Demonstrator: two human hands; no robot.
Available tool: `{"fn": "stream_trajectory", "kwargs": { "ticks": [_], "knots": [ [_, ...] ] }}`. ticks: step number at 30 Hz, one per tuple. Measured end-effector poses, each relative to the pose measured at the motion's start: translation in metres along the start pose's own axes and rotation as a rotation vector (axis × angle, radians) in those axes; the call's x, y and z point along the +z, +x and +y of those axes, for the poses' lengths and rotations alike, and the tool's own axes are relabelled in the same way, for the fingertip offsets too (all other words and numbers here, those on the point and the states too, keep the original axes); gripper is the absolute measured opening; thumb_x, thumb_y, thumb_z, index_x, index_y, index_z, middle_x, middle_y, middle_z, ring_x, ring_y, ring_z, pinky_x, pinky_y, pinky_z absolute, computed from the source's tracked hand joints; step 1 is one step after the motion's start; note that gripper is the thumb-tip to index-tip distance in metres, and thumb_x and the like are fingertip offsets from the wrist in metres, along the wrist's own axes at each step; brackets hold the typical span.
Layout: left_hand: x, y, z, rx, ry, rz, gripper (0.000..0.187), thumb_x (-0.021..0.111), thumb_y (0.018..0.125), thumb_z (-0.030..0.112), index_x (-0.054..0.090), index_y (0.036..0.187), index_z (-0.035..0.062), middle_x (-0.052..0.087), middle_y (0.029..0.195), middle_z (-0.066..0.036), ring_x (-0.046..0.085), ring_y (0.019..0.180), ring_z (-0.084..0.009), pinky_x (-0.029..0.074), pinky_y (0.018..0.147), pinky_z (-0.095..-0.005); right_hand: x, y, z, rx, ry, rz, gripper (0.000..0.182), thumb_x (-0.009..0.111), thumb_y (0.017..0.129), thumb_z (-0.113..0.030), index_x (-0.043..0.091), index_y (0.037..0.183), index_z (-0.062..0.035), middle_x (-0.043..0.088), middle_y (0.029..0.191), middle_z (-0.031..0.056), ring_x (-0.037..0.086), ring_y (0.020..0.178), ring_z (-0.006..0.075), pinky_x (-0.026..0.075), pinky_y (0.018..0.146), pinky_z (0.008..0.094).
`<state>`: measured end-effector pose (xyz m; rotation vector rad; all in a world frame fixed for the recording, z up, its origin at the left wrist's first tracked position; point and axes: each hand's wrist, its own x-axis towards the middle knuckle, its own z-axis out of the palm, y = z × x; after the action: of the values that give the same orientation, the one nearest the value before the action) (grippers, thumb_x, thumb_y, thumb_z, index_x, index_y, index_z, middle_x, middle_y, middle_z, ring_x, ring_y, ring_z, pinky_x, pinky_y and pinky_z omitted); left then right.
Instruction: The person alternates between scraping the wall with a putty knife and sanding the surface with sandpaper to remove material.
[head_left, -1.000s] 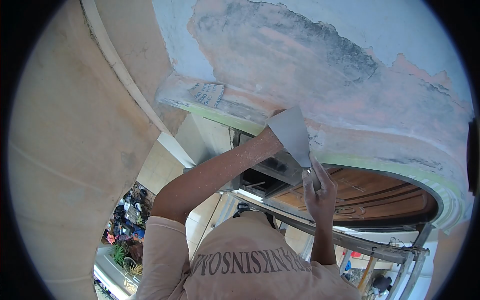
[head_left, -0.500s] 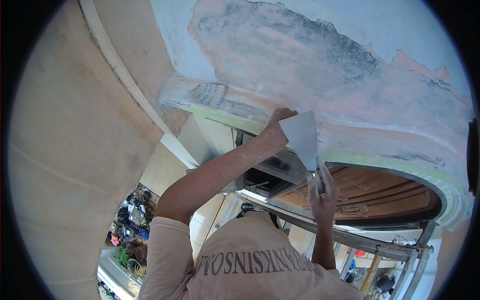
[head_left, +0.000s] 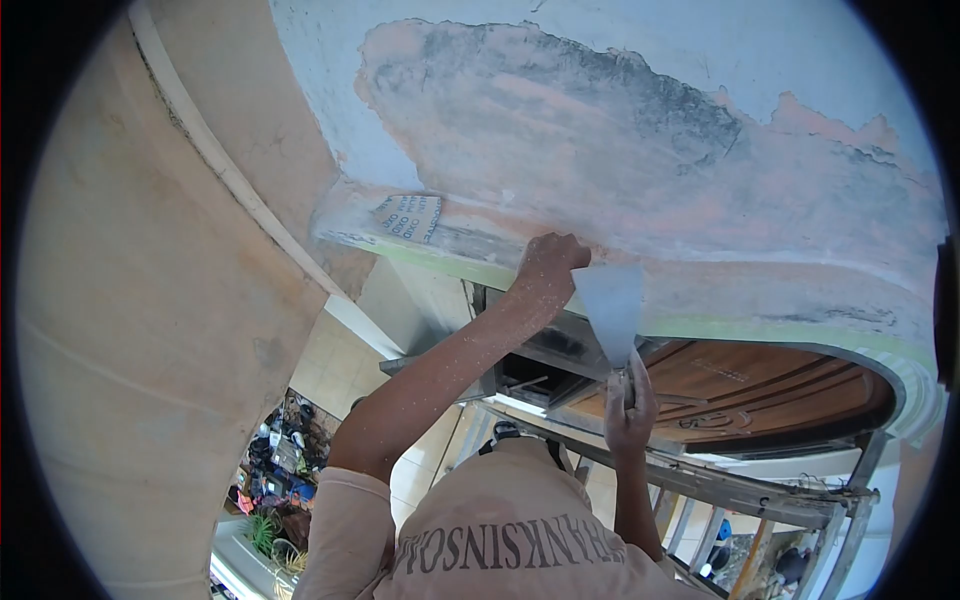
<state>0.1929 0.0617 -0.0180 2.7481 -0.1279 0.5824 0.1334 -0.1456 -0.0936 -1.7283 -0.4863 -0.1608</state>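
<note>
My right hand (head_left: 630, 405) grips a putty knife (head_left: 612, 305) by its handle, with the wide, pale metal blade pointing up. Close to the blade's left corner, my left hand (head_left: 548, 260) is closed in a fist at the edge of the wall ledge (head_left: 480, 240). Whatever may lie inside those curled fingers is hidden. A piece of sandpaper (head_left: 410, 217), printed side showing, rests on the ledge to the left. Above the ledge, the wall (head_left: 560, 120) has a rough grey and pinkish patch bordered by peeling pale-blue paint.
Below the ledge is an arched wooden door (head_left: 760, 395) with carved panels. A scaffold rail (head_left: 730, 490) runs beneath, with legs at the lower right. Far below at the left lie assorted items (head_left: 285, 445) and a green plant (head_left: 262, 532). A curved wall (head_left: 150, 350) fills the left.
The putty knife and my right hand have shifted slightly down and left in view, the blade now more upright. My left fist appears a little lower and left. The camera view has shifted too.
</note>
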Motion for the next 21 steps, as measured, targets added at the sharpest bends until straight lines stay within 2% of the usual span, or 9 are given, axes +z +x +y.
{"fn": "stream_trajectory", "kwargs": {
  "ticks": [3,5,7,8,11,12,15,19,21],
  "knots": [
    [0.006,0.005,-0.003,-0.067,0.234,-0.044,0.009,0.058,0.072,0.007,0.062,0.069,0.0,0.061,0.071,-0.019,0.063,0.077,-0.0341,0.051,0.066,-0.042,0.003,-0.003,0.015,-0.079,0.044,0.05,0.043,0.05,0.085,-0.001,0.044,0.127,0.007,0.047,0.065,-0.0009,0.038,0.052,0.0024,0.034,0.045,0.0186],
    [0.007,0.001,-0.005,-0.075,0.202,0.038,0.009,0.057,0.073,0.006,0.063,0.07,-0.0001,0.061,0.072,-0.02,0.063,0.076,-0.035,0.052,0.065,-0.042,0.017,-0.009,-0.01,-0.409,-0.08,-0.035,0.038,0.054,0.081,-0.002,0.052,0.117,0.0085,0.063,0.08,0.0125,0.058,0.062,0.0156,0.046,0.055,0.0293],
    [0.007,0.001,-0.004,-0.111,0.19,0.044,0.01,0.056,0.075,0.006,0.063,0.07,-0.0003,0.062,0.073,-0.02,0.063,0.076,-0.0357,0.052,0.065,-0.0421,0.025,-0.017,-0.016,-0.466,-0.082,-0.303,0.036,0.058,0.077,-0.003,0.055,0.111,0.0085,0.062,0.089,0.0214,0.063,0.073,0.0256,0.048,0.062,0.0336],
    [0.006,0.003,-0.004,-0.15,0.193,0.011,0.011,0.056,0.076,0.006,0.063,0.071,-0.0005,0.062,0.074,-0.021,0.063,0.076,-0.036,0.052,0.066,-0.0422,0.029,-0.013,-0.014,-0.557,-0.138,-0.268,0.041,0.06,0.071,0.002,0.055,0.112,0.0072,0.06,0.083,0.0193,0.062,0.072,0.0279,0.049,0.063,0.0315],
    [-0.004,0.0,-0.003,-0.182,0.094,-0.041,0.011,0.058,0.077,0.008,0.064,0.075,-0.0004,0.063,0.075,-0.019,0.064,0.079,-0.0342,0.053,0.067,-0.0406,0.02,0.011,0.002,-0.409,-0.138,-0.093,0.041,0.058,0.073,0.003,0.053,0.114,0.0079,0.058,0.08,0.0174,0.059,0.064,0.0261,0.047,0.057,0.0325],
    [-0.008,-0.001,-0.003,-0.181,0.042,-0.047,0.012,0.058,0.077,0.009,0.065,0.077,-0.0003,0.063,0.075,-0.019,0.065,0.08,-0.0331,0.053,0.068,-0.0398,0.021,0.019,0.006,-0.459,-0.155,0.029,0.041,0.056,0.074,0.004,0.052,0.115,0.0084,0.057,0.078,0.0166,0.056,0.06,0.0253,0.045,0.054,0.0336],
    [-0.008,0.004,-0.003,-0.329,0.134,-0.175,0.014,0.057,0.078,0.011,0.064,0.077,-0.0016,0.063,0.079,-0.02,0.064,0.082,-0.0331,0.053,0.069,-0.0407,0.022,0.011,-0.007,-0.459,-0.042,-0.036,0.041,0.057,0.074,0.004,0.052,0.115,0.0084,0.058,0.079,0.0173,0.058,0.062,0.0253,0.046,0.054,0.0324],
    [0.004,0.002,-0.01,-0.3,0.149,-0.062,0.02,0.056,0.079,0.016,0.062,0.078,-0.0029,0.061,0.081,-0.024,0.063,0.08,-0.0369,0.052,0.069,-0.043,0.024,0.001,-0.011,-0.571,-0.205,-0.381,0.037,0.056,0.077,0.002,0.053,0.113,0.0083,0.061,0.088,0.0202,0.063,0.075,0.0225,0.048,0.063,0.0309],
    [0.001,0.003,-0.009,-0.318,0.137,-0.11,0.018,0.055,0.079,0.014,0.062,0.08,-0.0023,0.061,0.082,-0.023,0.062,0.081,-0.037,0.052,0.07,-0.0434,0.02,0.019,-0.004,-0.5,-0.183,-0.164,0.037,0.06,0.075,0.002,0.056,0.112,0.0038,0.06,0.081,0.0167,0.061,0.066,0.0271,0.048,0.057,0.0323]
  ]
}}
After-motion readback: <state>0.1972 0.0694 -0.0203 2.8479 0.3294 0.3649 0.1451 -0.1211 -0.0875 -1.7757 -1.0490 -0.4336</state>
